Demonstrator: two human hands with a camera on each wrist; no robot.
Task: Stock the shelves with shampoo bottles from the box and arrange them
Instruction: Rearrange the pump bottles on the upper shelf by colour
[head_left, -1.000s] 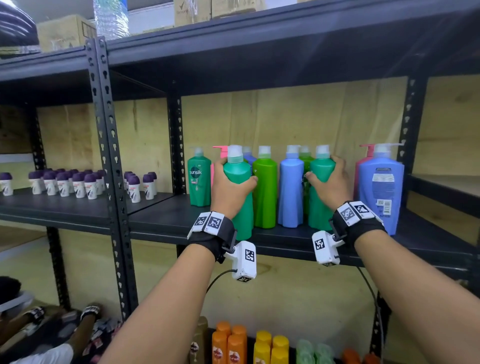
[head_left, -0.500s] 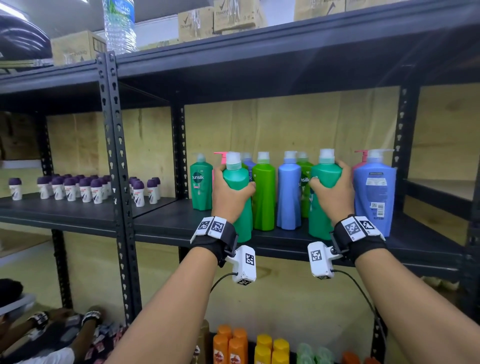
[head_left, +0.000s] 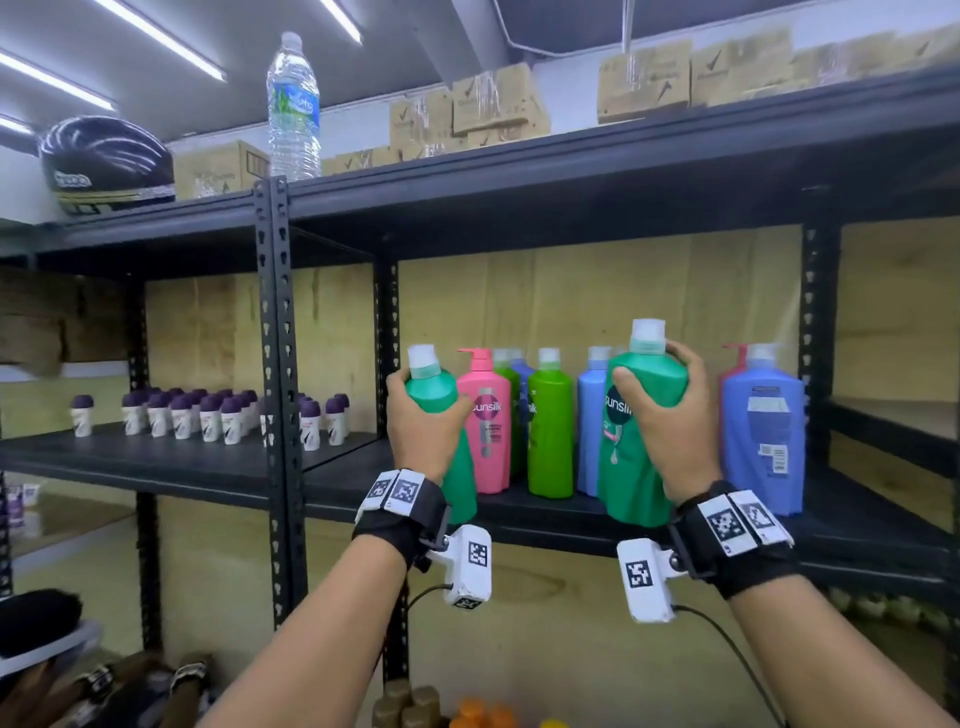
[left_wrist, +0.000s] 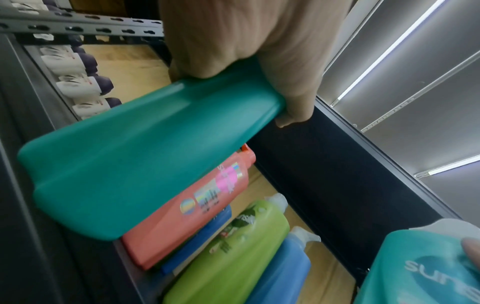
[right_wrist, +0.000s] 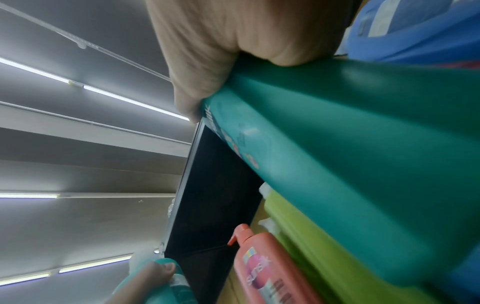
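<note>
My left hand (head_left: 423, 415) grips a teal-green shampoo bottle (head_left: 441, 395) near its shoulder, at the left end of the row on the dark shelf (head_left: 545, 512). My right hand (head_left: 670, 415) grips a second teal-green Sunsilk bottle (head_left: 631, 452), raised and drawn forward of the row. Both bottles show again in the wrist views: the left bottle (left_wrist: 135, 164) and the right bottle (right_wrist: 350, 164). Behind them stand a pink pump bottle (head_left: 488, 421), a lime-green bottle (head_left: 549, 431), a light-blue bottle (head_left: 591, 421) and a large blue pump bottle (head_left: 763, 436).
A perforated black upright (head_left: 278, 389) bounds the bay on the left. Small purple-capped roll-ons (head_left: 208, 415) fill the neighbouring shelf. Cartons (head_left: 493, 111), a water bottle (head_left: 293, 109) and a helmet (head_left: 106, 163) sit on the top shelf. Orange bottles (head_left: 478, 714) stand on a lower level.
Both hands have lifted their green bottles; the left one moved left, uncovering the pink pump bottle, and the right one came up and forward. The head view tilted upward.
</note>
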